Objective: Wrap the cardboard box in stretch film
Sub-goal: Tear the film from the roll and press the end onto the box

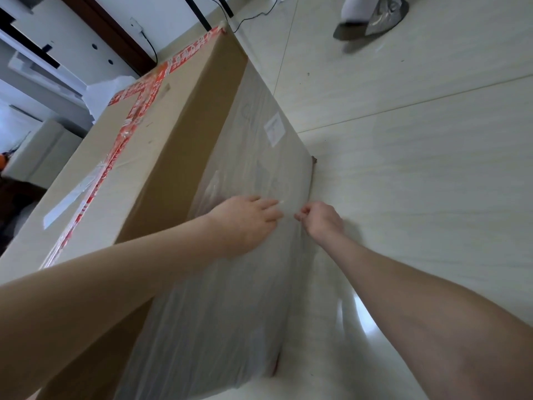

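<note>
A large cardboard box (pixel 161 145) stands on the floor, its top sealed with red-and-white tape (pixel 135 111). Clear stretch film (pixel 230 298) covers the lower band of the box's side facing me; the upper strip of that side is bare cardboard. My left hand (pixel 245 220) lies flat on the film with fingers straight, pressing it against the box. Just to its right, my right hand (pixel 320 219) has curled fingers that pinch the film near the box's lower edge. No film roll is in sight.
Pale tiled floor (pixel 418 140) spreads to the right of the box. Another person's shoe (pixel 375 18) is at the top right. A black cable (pixel 253 15) and dark table legs lie beyond the box's far corner. White furniture stands at the left.
</note>
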A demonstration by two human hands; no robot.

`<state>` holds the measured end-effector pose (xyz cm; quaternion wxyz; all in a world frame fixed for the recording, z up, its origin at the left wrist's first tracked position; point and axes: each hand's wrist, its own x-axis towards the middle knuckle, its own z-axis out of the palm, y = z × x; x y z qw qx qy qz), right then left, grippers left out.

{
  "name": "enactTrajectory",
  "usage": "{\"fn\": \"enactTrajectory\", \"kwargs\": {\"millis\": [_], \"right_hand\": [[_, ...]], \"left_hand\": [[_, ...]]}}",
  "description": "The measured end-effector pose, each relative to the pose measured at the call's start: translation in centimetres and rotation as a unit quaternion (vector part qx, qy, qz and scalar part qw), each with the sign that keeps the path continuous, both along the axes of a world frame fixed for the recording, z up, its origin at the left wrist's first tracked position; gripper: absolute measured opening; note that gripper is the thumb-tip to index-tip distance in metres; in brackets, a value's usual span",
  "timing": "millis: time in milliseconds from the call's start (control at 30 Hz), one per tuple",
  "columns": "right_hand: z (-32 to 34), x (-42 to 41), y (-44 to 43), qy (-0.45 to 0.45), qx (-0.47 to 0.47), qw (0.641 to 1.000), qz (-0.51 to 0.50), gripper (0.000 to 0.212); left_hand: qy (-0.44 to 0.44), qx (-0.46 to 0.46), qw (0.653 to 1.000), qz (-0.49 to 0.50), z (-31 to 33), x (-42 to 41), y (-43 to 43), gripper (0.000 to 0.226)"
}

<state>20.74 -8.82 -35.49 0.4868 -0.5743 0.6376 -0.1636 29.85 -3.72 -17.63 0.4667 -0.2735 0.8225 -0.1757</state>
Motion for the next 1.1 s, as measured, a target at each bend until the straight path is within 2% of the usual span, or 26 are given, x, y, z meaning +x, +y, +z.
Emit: {"fn": "enactTrajectory", "kwargs": {"millis": [67, 133, 367, 567, 667, 833, 967, 1033, 1100], "right_hand": [[-0.3, 0.4, -0.1, 0.004, -0.001, 1.000, 0.003, 0.022], [-0.2, 0.5, -0.2, 0.010, -0.002, 1.000, 0.007, 0.024], [1.8, -1.5, -1.0, 0.069, -0.033, 0.997, -0.033, 0.038], [1.4, -1.8, 0.4, 0.026, -0.073, 0.995, -0.065, 0.047], [1.4, -1.4, 2.0, -0.019, -0.093, 0.994, -0.062, 0.056], [1.2, 0.1, 4.8, -0.136, -0.001, 0.973, -0.187, 0.064], [1.0, 4.2, 8.8, -0.231, -0.035, 0.967, -0.097, 0.069], [0.8, 6.3, 9.8, -0.271, -0.023, 0.961, -0.052, 0.072], [0.5, 7.6, 9.0, -0.292, -0.005, 0.955, -0.053, 0.073]], "left_hand": [[-0.110, 0.036, 0.989, 0.091, -0.9, 1.5, 0.4, 0.059], [-0.177, 0.013, 0.978, 0.110, 0.1, 1.7, 0.2, 0.071], [-0.181, -0.064, 0.977, 0.098, 1.4, 1.6, -1.1, 0.078], [-0.196, -0.109, 0.970, 0.090, 1.3, 1.4, -1.1, 0.080], [-0.192, -0.121, 0.970, 0.087, 1.3, 1.4, -1.1, 0.083], [-0.201, -0.121, 0.968, 0.087, 1.9, 1.1, -0.9, 0.086], [-0.216, -0.131, 0.964, 0.078, 2.0, 1.0, -1.3, 0.088], [-0.222, -0.124, 0.964, 0.077, 2.1, 1.1, -1.7, 0.087], [-0.222, -0.115, 0.965, 0.079, 2.2, 1.3, -1.9, 0.087]]}}
